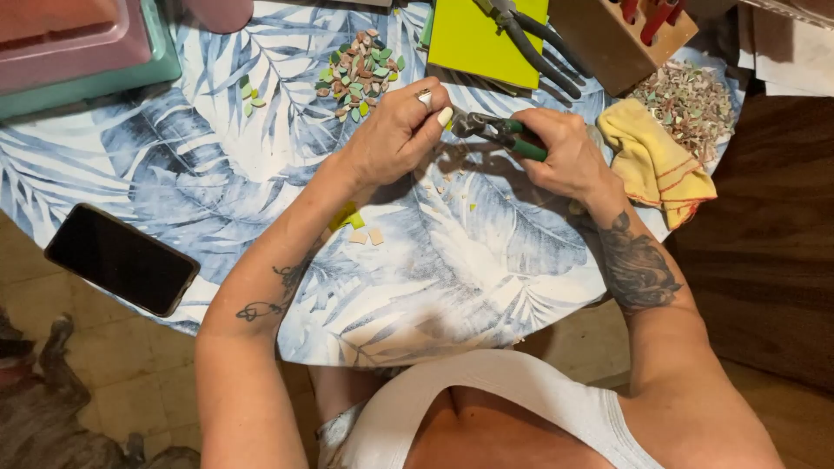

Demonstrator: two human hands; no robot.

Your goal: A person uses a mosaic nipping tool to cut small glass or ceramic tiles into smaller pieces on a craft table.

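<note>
R hand [569,152] grips nippers [499,132]

A pair of metal nippers with green-coated handles [502,135] lay almost level above the round table, jaws pointing toward the person's left and handles running back to the right. The dark steel head sat at about the middle of the table's far half, and the jaws looked nearly closed. A small yellow-green tile piece [446,117] (only a sliver of it showed, pale against the darker metal) was just beside the jaw tips; whether the jaws actually bit it could not be told.
</note>
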